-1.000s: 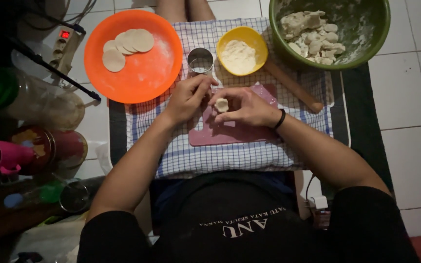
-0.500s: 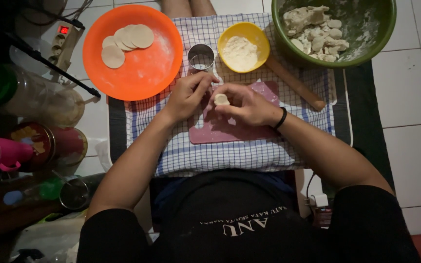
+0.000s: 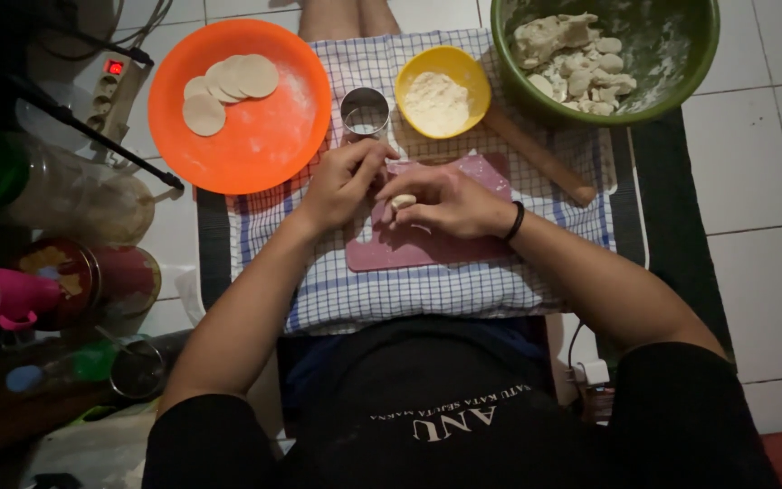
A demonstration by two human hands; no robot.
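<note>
- Dough piece [image 3: 402, 201], small and pale, is sitting between both hands above the pink board [image 3: 427, 246], pinched at their meeting fingertips.
- Left hand [image 3: 341, 184] is curling in from the left side, its fingers closing narrowly on the dough piece's left edge.
- Right hand [image 3: 452, 201] is cupping in from the right, fingers bent and gripping the same dough piece; a black band is circling that wrist.
- Pink board is lying on a blue-and-white checked cloth [image 3: 427, 294], which is covering the low work surface in front of the person.
- Metal ring cutter [image 3: 365, 113] is standing upright on the cloth just beyond the left hand.
- Yellow bowl [image 3: 443, 91] holding white flour is sitting just beside the cutter, to its right.
- Wooden rolling pin [image 3: 540, 157] is lying slanted on the cloth, between the yellow bowl and the green bowl's near rim.
- Green bowl [image 3: 672, 54] is holding a lump of dough and many small cut pieces, at the far right.
- Orange plate [image 3: 255, 136] is sitting at the far left of the cloth, carrying flat round dough discs [image 3: 226, 83] that are overlapping one another.
</note>
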